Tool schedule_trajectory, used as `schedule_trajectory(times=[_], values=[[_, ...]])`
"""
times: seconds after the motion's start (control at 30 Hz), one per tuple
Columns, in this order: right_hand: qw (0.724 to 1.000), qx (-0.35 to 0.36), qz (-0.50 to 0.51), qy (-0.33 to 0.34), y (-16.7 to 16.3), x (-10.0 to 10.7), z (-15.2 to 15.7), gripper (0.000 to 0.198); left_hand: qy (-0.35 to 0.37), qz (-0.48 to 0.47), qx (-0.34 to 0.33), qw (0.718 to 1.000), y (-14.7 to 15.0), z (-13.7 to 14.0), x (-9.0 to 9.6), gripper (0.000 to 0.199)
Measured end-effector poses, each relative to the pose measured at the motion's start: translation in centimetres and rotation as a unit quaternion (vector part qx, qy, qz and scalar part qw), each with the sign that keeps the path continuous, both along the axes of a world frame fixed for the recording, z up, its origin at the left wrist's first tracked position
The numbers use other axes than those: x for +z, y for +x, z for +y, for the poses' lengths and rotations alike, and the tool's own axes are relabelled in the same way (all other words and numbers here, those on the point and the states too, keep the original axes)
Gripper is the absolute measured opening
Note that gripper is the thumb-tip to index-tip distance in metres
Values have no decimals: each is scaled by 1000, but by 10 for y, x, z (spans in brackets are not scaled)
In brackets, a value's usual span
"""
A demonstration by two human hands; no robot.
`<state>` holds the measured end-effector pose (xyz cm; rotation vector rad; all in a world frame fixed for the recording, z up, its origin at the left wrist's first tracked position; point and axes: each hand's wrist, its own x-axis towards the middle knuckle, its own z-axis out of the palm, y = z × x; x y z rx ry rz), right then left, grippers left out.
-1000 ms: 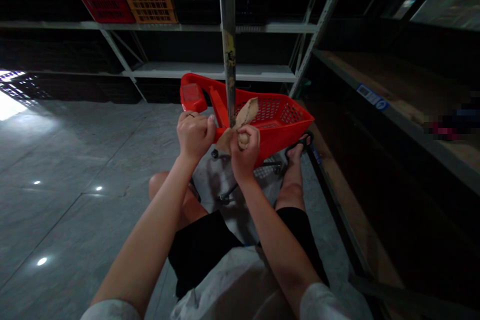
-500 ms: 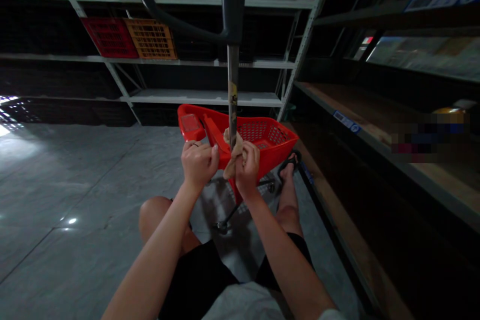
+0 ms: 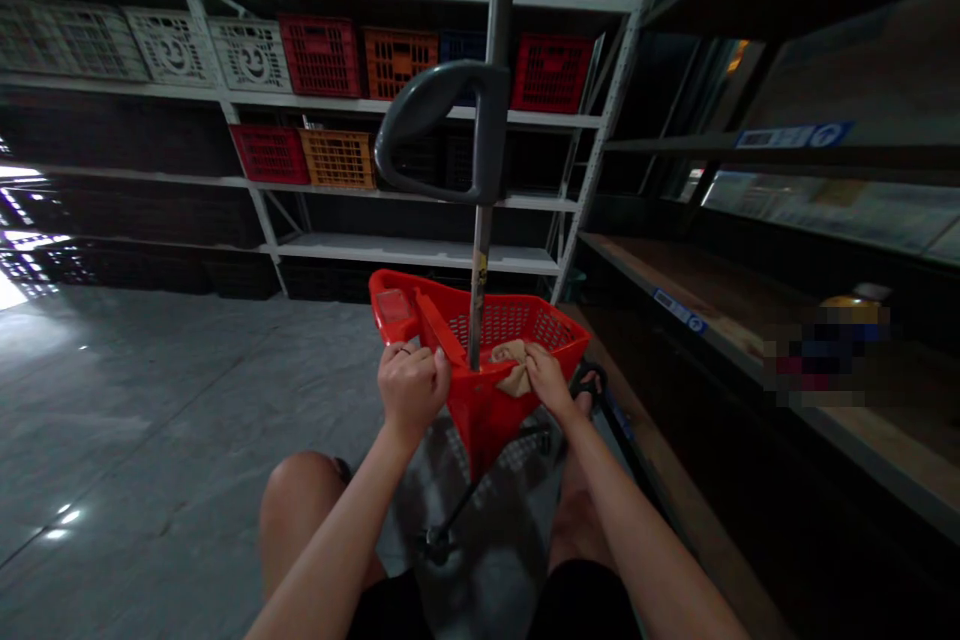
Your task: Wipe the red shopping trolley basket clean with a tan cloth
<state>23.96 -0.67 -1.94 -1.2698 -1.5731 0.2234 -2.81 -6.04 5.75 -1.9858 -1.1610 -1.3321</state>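
A red plastic shopping cart (image 3: 487,410) on casters stands between my legs. From its near corner rises a metal pole (image 3: 478,310) carrying a grey loop handle (image 3: 491,135). My left hand (image 3: 412,382) is closed around the cart's rim, left of the pole. To the right of the pole, my right hand (image 3: 547,378) grips a tan cloth (image 3: 514,367), which lies folded over the basket's rim. The fingertips of my right hand are partly hidden by the cloth.
White metal shelving (image 3: 420,250) stands ahead, holding a red crate (image 3: 322,55), an orange crate (image 3: 337,158) and several others. Wooden-decked shelves (image 3: 637,265) run close along my right. Grey concrete floor (image 3: 187,390) extends to the left.
My right hand and the cloth have moved from the pole rightward onto the basket rim. My left hand keeps its hold on the rim. The view has tilted up.
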Motion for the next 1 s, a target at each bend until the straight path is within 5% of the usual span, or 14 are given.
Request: schedule_trajectory(times=[0.27, 0.53, 0.7, 0.87, 1.0], values=[[989, 132, 68, 20, -88, 30, -48, 30, 24, 5, 19, 1000, 8, -5, 0, 45], [996, 60, -36, 52, -48, -6, -42, 34, -12, 11, 3, 1000, 7, -6, -1, 46], [998, 13, 46, 52, -33, -21, -28, 35, -2, 10, 10, 1000, 14, -7, -2, 46], [982, -22, 187, 15, -75, 1, -40, 30, 10, 0, 20, 1000, 20, -8, -2, 46], [950, -9, 312, 26, -119, 42, -53, 29, 10, -4, 22, 1000, 21, -8, -3, 45]])
